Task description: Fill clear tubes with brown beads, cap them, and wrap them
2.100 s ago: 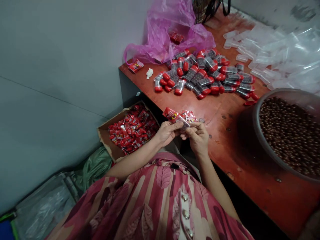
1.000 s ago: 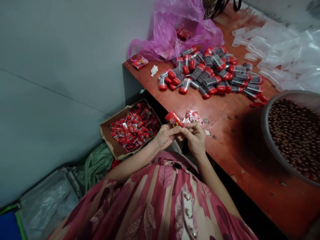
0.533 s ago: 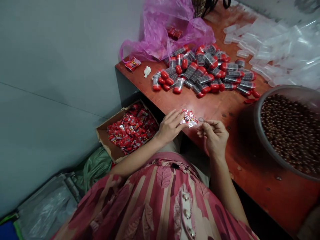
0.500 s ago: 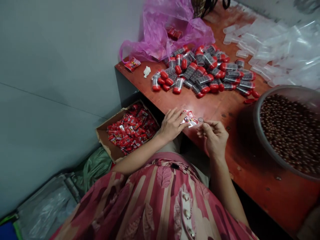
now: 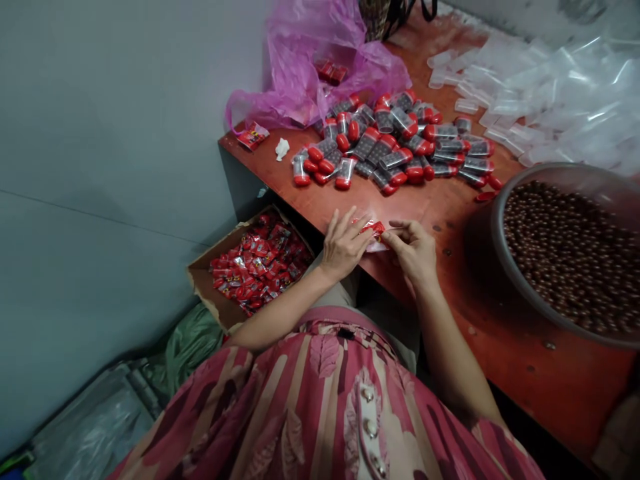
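Note:
A small red printed plastic packet (image 5: 379, 228) lies near the front edge of the table, between my two hands. My left hand (image 5: 345, 245) steadies its left side, with thumb and index finger on it and the other fingers spread and raised. The thumb and fingertips of my right hand (image 5: 413, 248) pinch at the packet's right edge. Part of the packet is hidden under the fingers. Just beyond lies a pile of clear tubes with red caps (image 5: 380, 148), filled with small dark balls.
Left of my lap, below the table, a cardboard box (image 5: 200, 268) holds many red packets. A large tub (image 5: 496, 227) of brown balls stands at right. Empty clear tubes (image 5: 543, 100) are heaped behind it. At the back are a pink plastic bag (image 5: 295, 63) and another red packet (image 5: 253, 135).
My right hand has moved left, from beside a small clear round piece to the packet's edge. That piece no longer shows. The packet now looks bent and more covered. The view has shifted slightly.

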`<move>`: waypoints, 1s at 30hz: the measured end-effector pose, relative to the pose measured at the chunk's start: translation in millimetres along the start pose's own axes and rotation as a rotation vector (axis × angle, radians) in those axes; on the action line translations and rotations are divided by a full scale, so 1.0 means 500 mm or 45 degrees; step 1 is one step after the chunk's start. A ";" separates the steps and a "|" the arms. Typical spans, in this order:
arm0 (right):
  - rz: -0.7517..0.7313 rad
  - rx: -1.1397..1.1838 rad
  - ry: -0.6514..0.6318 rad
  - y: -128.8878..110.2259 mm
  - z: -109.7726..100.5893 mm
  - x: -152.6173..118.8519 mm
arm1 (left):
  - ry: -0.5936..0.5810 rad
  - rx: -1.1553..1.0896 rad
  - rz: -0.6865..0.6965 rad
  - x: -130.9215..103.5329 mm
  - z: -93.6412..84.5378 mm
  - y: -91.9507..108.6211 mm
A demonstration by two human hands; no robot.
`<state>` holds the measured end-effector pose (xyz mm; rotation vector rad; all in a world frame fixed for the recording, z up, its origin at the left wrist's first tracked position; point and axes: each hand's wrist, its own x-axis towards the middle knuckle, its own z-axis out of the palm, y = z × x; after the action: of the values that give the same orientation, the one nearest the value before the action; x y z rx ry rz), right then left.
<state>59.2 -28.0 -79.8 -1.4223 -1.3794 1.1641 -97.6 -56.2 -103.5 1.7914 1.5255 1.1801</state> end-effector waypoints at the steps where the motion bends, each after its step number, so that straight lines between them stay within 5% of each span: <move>1: 0.032 0.067 -0.003 -0.005 0.003 0.004 | 0.043 -0.085 -0.039 -0.001 -0.007 0.005; 4: 0.095 0.273 -0.002 -0.017 0.017 0.009 | 0.204 -0.496 -0.304 -0.008 -0.024 0.015; 10: 0.021 0.185 -0.190 -0.020 0.045 0.028 | 0.076 -1.309 -0.843 -0.012 -0.033 0.013; 16: -0.786 -1.000 -0.136 -0.025 -0.013 0.178 | 0.206 -1.328 -0.961 -0.016 -0.048 -0.005; 22: -0.919 -1.194 -0.431 -0.025 -0.049 0.309 | 0.230 -1.477 -1.091 -0.021 -0.069 -0.014; 27: -1.086 -1.421 -0.578 -0.029 -0.029 0.316 | 0.263 -1.572 -1.223 -0.013 -0.080 -0.017; 30: -1.077 -1.434 -0.471 -0.039 -0.012 0.300 | 0.287 -1.598 -1.266 -0.011 -0.084 -0.017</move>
<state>56.5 123.3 -70.5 -1.0114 -2.7596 0.0004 -137.8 -65.9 -91.5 0.0461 1.0372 1.2769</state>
